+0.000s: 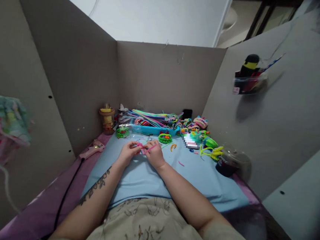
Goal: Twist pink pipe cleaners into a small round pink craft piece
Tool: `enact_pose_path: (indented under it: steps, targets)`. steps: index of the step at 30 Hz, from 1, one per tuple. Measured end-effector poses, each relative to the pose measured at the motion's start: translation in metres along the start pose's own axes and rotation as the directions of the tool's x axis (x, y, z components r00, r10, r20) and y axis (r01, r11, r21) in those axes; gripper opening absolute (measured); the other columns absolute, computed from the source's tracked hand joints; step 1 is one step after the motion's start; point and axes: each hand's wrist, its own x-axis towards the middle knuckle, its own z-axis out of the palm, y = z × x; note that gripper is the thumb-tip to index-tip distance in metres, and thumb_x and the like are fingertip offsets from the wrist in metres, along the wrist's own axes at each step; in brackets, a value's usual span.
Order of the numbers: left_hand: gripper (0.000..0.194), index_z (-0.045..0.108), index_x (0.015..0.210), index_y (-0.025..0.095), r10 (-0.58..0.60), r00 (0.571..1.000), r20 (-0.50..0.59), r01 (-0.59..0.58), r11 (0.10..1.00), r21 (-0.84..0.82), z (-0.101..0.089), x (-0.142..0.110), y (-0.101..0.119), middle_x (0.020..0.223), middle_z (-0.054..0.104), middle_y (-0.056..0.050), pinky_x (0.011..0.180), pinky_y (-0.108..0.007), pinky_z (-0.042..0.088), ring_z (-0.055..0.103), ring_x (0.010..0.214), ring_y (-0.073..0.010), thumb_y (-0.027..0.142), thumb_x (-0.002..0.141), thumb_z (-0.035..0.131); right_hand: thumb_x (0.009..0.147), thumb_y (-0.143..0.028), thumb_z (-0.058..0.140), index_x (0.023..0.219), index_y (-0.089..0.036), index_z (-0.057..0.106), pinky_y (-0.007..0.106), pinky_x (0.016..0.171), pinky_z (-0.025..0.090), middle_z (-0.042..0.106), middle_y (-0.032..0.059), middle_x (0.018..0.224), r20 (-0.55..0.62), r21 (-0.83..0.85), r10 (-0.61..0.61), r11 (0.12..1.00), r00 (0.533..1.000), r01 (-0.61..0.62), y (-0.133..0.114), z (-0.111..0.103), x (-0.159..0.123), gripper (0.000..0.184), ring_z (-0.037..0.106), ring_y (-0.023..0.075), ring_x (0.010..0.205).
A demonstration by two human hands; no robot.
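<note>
My left hand [128, 152] and my right hand [153, 154] meet over a light blue cloth [200, 175] and together pinch a pink pipe cleaner [145, 149], which is bent between the fingers. Just beyond the hands lie a green coiled pipe-cleaner piece [164, 138] and a small orange curl [173, 146]. A blue tray [153, 130] heaped with coloured pipe cleaners stands further back.
A pink glue gun [92, 149] with a black cord lies at left. A small jar [107, 121] stands by the left wall. A dark lidded cup [229, 163] sits at right. Grey cardboard walls enclose the desk; a clear holder [248, 83] hangs on the right wall.
</note>
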Motion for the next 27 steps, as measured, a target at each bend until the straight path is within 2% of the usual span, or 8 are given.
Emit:
enact_pose_path:
  steps: [7, 11, 16, 19, 24, 27]
  targets:
    - [0.043, 0.061, 0.077, 0.012, -0.034, 0.999, -0.003, 0.034, 0.999, -0.027, 0.000, -0.002, 0.001, 0.063, 0.065, -0.001, 0.056, -0.023, 0.046, 0.058, 0.055, -0.0109, 0.032, 0.045, 0.082, 0.079, -0.021, 0.060, 0.079, -0.020, 0.066, 0.035, 0.083, 0.036, 0.062, 0.0054, 0.081, -0.031, -0.011, 0.035, 0.999, 0.999, -0.035, -0.001, 0.002, 0.000, 0.007, 0.047, 0.0212, 0.088]
    - [0.042, 0.061, 0.076, 0.012, -0.006, 1.000, -0.009, 0.006, 1.000, -0.004, 0.001, -0.001, -0.001, 0.061, 0.064, -0.001, 0.055, -0.023, 0.046, 0.058, 0.053, -0.0111, 0.033, 0.046, 0.082, 0.079, -0.021, 0.058, 0.077, -0.020, 0.066, 0.035, 0.083, 0.037, 0.061, 0.0051, 0.079, -0.031, 0.022, 0.050, 0.999, 0.998, -0.049, 0.001, 0.005, 0.000, 0.008, 0.048, 0.0209, 0.088]
    - [0.042, 0.060, 0.079, 0.012, 0.043, 0.998, -0.044, -0.043, 0.999, 0.002, 0.001, 0.001, -0.003, 0.058, 0.063, -0.001, 0.053, -0.023, 0.045, 0.056, 0.051, -0.0103, 0.035, 0.050, 0.080, 0.078, -0.019, 0.057, 0.089, -0.020, 0.064, 0.035, 0.085, 0.036, 0.061, 0.0064, 0.090, -0.057, 0.060, 0.088, 0.995, 0.995, -0.084, -0.003, 0.004, -0.001, 0.014, 0.048, 0.0216, 0.093]
    - [0.046, 0.056, 0.080, 0.013, 0.062, 0.994, -0.092, -0.063, 0.998, -0.014, 0.001, 0.001, -0.003, 0.061, 0.064, -0.001, 0.057, -0.025, 0.047, 0.058, 0.054, -0.0114, 0.036, 0.049, 0.079, 0.077, -0.020, 0.057, 0.095, -0.020, 0.063, 0.036, 0.087, 0.035, 0.060, 0.0066, 0.095, -0.037, 0.057, 0.063, 0.997, 0.997, -0.061, -0.007, 0.001, -0.001, 0.019, 0.048, 0.0219, 0.096]
    - [0.046, 0.053, 0.081, 0.013, 0.087, 0.994, -0.071, -0.086, 0.996, 0.010, 0.001, 0.001, -0.003, 0.064, 0.065, -0.001, 0.060, -0.026, 0.048, 0.060, 0.056, -0.0121, 0.036, 0.050, 0.078, 0.080, -0.022, 0.056, 0.082, -0.021, 0.066, 0.035, 0.087, 0.034, 0.060, 0.0057, 0.091, -0.024, 0.014, 0.020, 1.000, 0.999, -0.020, -0.010, 0.000, -0.001, 0.010, 0.047, 0.0210, 0.095]
    - [0.045, 0.052, 0.082, 0.013, 0.102, 0.993, -0.066, -0.101, 0.995, 0.021, 0.002, 0.001, -0.003, 0.064, 0.065, -0.001, 0.060, -0.025, 0.048, 0.060, 0.056, -0.0114, 0.035, 0.052, 0.077, 0.081, -0.022, 0.056, 0.084, -0.021, 0.066, 0.035, 0.087, 0.034, 0.060, 0.0055, 0.091, -0.011, 0.015, 0.006, 1.000, 1.000, -0.006, -0.011, 0.000, -0.001, 0.011, 0.046, 0.0207, 0.094]
